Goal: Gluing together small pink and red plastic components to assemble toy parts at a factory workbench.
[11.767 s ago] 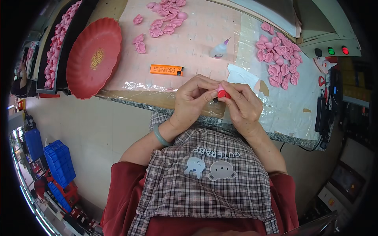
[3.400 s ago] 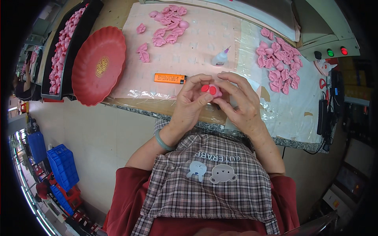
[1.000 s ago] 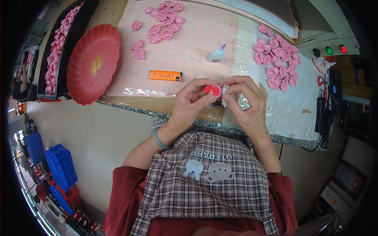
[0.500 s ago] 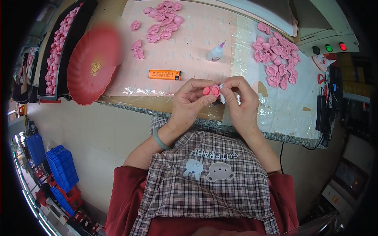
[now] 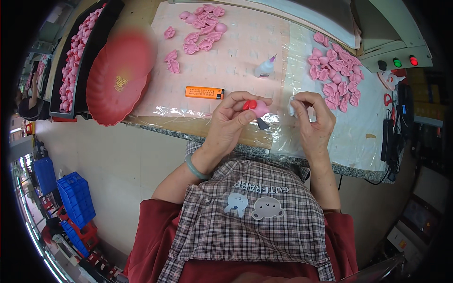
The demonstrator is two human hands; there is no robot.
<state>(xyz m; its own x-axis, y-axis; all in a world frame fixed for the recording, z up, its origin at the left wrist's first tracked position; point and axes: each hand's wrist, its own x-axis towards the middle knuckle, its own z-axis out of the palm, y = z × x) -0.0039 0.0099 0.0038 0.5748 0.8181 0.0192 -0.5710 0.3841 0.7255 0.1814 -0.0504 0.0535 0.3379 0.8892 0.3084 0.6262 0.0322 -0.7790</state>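
While the left hand [image 5: 229,113] steadies a pink piece [image 5: 260,109]: the right hand [image 5: 317,119] stands apart, farther right of the orange lighter [image 5: 204,92].
Left hand: curled nearly closed, thumb against fingers, the piece gripped at its left end.
Right hand: fingertips pinched together on a white wad [image 5: 291,106]; remaining fingers loosely bent.
Pink piece: held up just right of the lighter, toward the person. Gripped from one side, apparently so that its rounded end is left uncovered.
Red discs [image 5: 253,104]: two, smooth and small, on the piece, close by the thumb.
Dark tab [image 5: 262,124]: flat, matte, below the piece; cannot tell whether joined.
White wad: soft and crumpled, cloth or tissue; a small pinch probably suits fine contact.
Small bottle [image 5: 265,68]: translucent plastic, narrow purple tip; beyond the lighter to the right, likely for easy reach.
Loose pink parts: thin, ruffled shells and smooth domes, one group [image 5: 191,47] beyond the lighter, another [image 5: 343,88] well to its right; perhaps spread to keep batches separate.
Red tray [image 5: 101,94]: scalloped rim, left of the lighter; upper portion blurred.
Black bin [image 5: 96,47]: straight-walled, heaped with pink-and-red pieces, left past the tray.
Table [image 5: 349,170]: speckled stone edge nearer the person than the lighter; glossy plastic film over sheets, presumably as protection.
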